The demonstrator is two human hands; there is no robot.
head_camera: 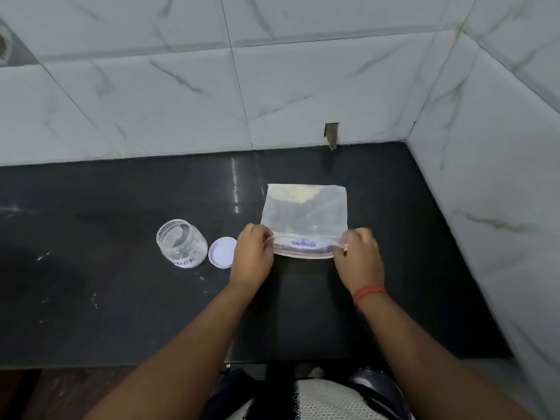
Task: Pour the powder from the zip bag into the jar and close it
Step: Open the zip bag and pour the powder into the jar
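Zip bag [304,213]: flat on black counter [121,298], zip edge toward the person, powder [295,195] at far end; long axis runs front to back. Left hand [253,256] and right hand [359,257] pinch zip corners. Open jar [181,244], upright, and lid [222,252] left of it. White marbled tile walls [181,86] behind and right.
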